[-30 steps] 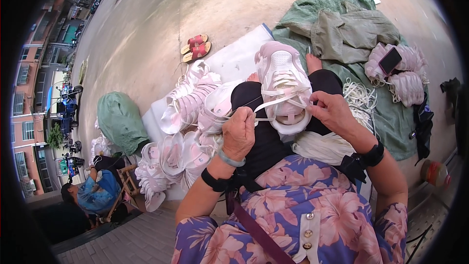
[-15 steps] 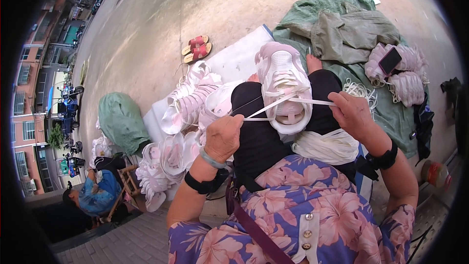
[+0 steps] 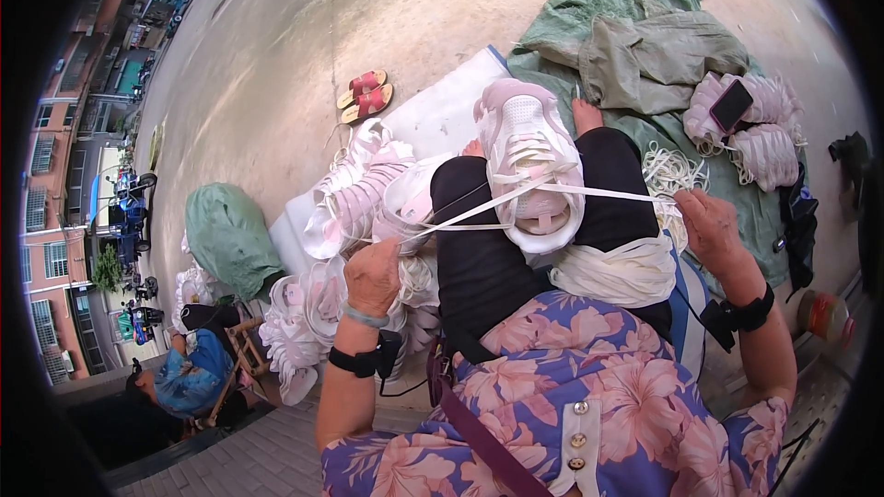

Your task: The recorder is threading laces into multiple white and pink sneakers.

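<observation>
Taut lace [image 3: 608, 192], pink/white shoe [image 3: 532, 156] on lap [image 3: 479, 285]

1 lace hank [image 3: 615, 274] at lap's near R edge. Pink/white shoe x1, mid-lap. L hand [image 3: 371, 276] past lap's L edge, fingers closed on lace; R hand [image 3: 709, 230] past R edge, fingers pinching other end. Vs 0.5 s ago: hands farther apart, lace spans longer; shoe still mid-lap. Only lace strands btwn each hand & shoe, room there otherwise open. L: white sheet [image 3: 447, 106], stacked shoes [image 3: 364, 189] crowd its near edge, overlapping, can't count. R: green tarp [image 3: 750, 230], 1 lace tangle [image 3: 675, 170] nr its L edge; ribbed bundles [image 3: 766, 156] (2+) nr R edge, 1 phone [image 3: 732, 106] on top. Past sheet's far-L edge: 2 red sandals [image 3: 368, 103], then wide open ground [image 3: 442, 9].
</observation>
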A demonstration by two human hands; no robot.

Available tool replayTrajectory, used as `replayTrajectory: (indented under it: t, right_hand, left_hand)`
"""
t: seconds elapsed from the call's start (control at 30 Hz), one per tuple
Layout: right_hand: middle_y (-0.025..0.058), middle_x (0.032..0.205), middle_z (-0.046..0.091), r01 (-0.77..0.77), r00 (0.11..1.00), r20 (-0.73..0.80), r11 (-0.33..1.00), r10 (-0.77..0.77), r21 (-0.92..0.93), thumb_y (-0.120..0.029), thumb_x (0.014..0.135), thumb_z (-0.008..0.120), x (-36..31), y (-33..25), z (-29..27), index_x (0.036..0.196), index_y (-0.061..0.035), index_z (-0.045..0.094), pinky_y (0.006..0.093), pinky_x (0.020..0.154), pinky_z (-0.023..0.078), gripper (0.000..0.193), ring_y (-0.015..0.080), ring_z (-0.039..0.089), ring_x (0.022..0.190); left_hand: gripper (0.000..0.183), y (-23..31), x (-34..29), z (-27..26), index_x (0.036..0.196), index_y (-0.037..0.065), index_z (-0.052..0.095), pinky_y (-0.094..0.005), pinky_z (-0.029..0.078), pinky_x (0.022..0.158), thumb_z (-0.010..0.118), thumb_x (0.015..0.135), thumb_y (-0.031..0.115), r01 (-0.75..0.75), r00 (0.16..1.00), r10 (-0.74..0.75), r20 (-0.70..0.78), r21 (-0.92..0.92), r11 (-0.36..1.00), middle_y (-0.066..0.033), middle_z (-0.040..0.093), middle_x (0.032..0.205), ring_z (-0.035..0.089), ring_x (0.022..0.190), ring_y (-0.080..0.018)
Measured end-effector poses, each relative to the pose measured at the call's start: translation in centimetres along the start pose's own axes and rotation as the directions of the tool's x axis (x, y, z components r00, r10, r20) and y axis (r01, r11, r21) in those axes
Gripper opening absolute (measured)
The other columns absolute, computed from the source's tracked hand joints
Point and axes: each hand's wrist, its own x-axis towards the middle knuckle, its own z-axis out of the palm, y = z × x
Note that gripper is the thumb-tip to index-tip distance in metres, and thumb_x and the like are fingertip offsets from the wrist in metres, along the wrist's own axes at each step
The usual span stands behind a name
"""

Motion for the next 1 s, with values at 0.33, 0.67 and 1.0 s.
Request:
replayTrajectory:
  t: [0.33, 0.67, 1.0]
  right_hand:
    - [0.0154, 0.07, 0.054, -0.153, 0.985, 0.08, 0.988, 0.154, -0.017, -0.008, 0.079, 0.059, -2.0, 3.9, -0.2, 0.08, -0.0015, 0.054, 0.0411, 0.054, 0.041, 0.008, 0.0364, 0.054, 0.063]
    - [-0.0049, 0.05, 0.038, -0.798, 0.568, 0.779, -0.056, 0.265, 0.6, -0.038, 0.089, 0.057, 3.9, -2.9, 1.2, 0.069, -0.0062, 0.056, 0.0207, 0.037, 0.023, 0.038, 0.0044, 0.031, 0.04]
    - [0.0018, 0.065, 0.057, -0.713, 0.617, 0.714, -0.15, 0.332, 0.685, -0.018, 0.091, 0.054, 7.1, -6.1, 5.9, 0.082, -0.0045, 0.056, 0.0205, 0.044, 0.043, 0.017, 0.0068, 0.053, 0.049]
  left_hand:
    - [0.014, -3.2, -3.2, 1.7, 0.078, 0.005, 0.055, -0.0414, 0.043, 0.053, 0.053, 0.087, 0.016, 0.235, 0.958, -0.241, 0.156, 0.055, 0.97, -0.0136, 0.056, 0.063, 0.056, 0.059, -0.0345]
    - [0.025, 6.8, 3.5, 2.3, 0.081, 0.005, 0.056, -0.0167, 0.032, 0.034, 0.051, 0.093, 0.026, 0.867, 0.498, -0.076, 0.864, -0.498, 0.022, -0.0004, 0.053, 0.055, 0.046, 0.038, -0.0061]
    - [0.019, 10.4, 8.1, 4.7, 0.084, 0.007, 0.057, -0.0152, 0.032, 0.036, 0.052, 0.092, 0.024, 0.714, 0.7, -0.171, 0.694, -0.689, 0.128, 0.0017, 0.054, 0.058, 0.046, 0.041, -0.0033]
